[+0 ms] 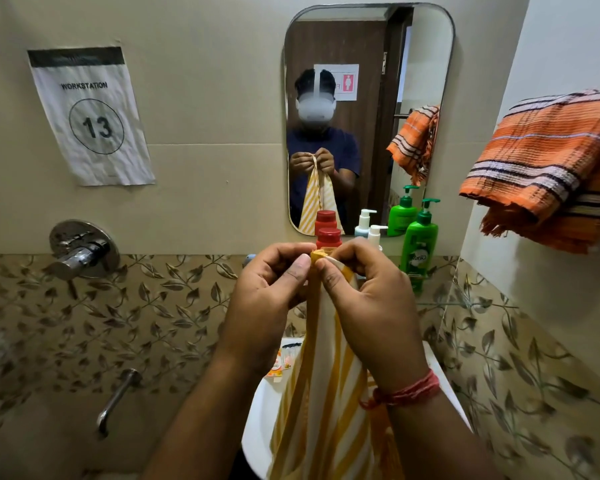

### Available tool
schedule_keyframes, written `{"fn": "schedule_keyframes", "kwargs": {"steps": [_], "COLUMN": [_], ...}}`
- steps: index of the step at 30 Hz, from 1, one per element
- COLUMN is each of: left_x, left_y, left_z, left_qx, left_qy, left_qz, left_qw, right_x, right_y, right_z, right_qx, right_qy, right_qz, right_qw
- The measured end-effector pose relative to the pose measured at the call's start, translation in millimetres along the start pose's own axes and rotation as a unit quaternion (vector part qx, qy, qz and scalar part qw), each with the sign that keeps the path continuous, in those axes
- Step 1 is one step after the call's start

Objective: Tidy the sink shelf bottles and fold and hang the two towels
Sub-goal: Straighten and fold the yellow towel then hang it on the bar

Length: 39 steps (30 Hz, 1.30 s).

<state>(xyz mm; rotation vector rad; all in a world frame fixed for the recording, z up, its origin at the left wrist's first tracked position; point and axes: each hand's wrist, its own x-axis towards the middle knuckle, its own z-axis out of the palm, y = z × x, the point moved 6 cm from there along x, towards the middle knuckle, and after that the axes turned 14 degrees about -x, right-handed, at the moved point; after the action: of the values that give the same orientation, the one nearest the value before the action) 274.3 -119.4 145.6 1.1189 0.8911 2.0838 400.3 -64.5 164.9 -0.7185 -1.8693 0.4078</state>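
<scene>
Two towels show: the orange striped towel hangs folded on the right wall, while the yellow striped towel dangles over the sink, its top corners pinched between left hand and right hand fingers.

Striped towel btm cut off; red-capped bottle mostly hidden.

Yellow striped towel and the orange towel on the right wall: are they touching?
Apart. The head view shows the yellow striped towel pinched by both hands over the sink, while the orange towel hangs on the right wall, bare wall between them.
</scene>
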Motion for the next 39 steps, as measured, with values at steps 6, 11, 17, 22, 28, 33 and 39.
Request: {"fn": "schedule_keyframes", "kwargs": {"steps": [6,11,17,22,28,33,39], "left_x": [5.1,13.5,19.9,14.7,8.2,4.0,1.5], "left_y": [-0.1,14.4,41.5,53.2,62.2,69.5,86.4], "left_z": [-8.5,-21.8,-26.1,-23.8,-44.4,-58.1,-66.1], "left_qx": [0.036,0.052,0.074,0.145,0.185,0.214,0.241], "left_qy": [0.033,0.053,-0.028,-0.084,-0.027,0.015,0.068], "left_qz": [0.006,0.029,0.042,0.077,0.105,0.116,0.152], "left_qw": [0.999,0.997,0.996,0.983,0.977,0.97,0.956], "right_x": [-2.5,-6.2,-9.7,-19.9,-36.7,-42.9,-61.3], "right_y": [2.7,20.3,7.8,-23.8,-39.0,-38.3,-31.4], "right_z": [12.9,20.9,22.9,38.6,52.7,81.2,110.1], "right_qx": [0.028,0.092,0.013,0.017,0.048,0.268,0.276], "right_qy": [-0.083,-0.201,-0.188,-0.138,-0.061,-0.222,-0.396], "right_qz": [-0.012,0.019,-0.063,-0.153,-0.157,-0.046,-0.014], "right_qw": [0.996,0.975,0.98,0.978,0.985,0.937,0.876]}}
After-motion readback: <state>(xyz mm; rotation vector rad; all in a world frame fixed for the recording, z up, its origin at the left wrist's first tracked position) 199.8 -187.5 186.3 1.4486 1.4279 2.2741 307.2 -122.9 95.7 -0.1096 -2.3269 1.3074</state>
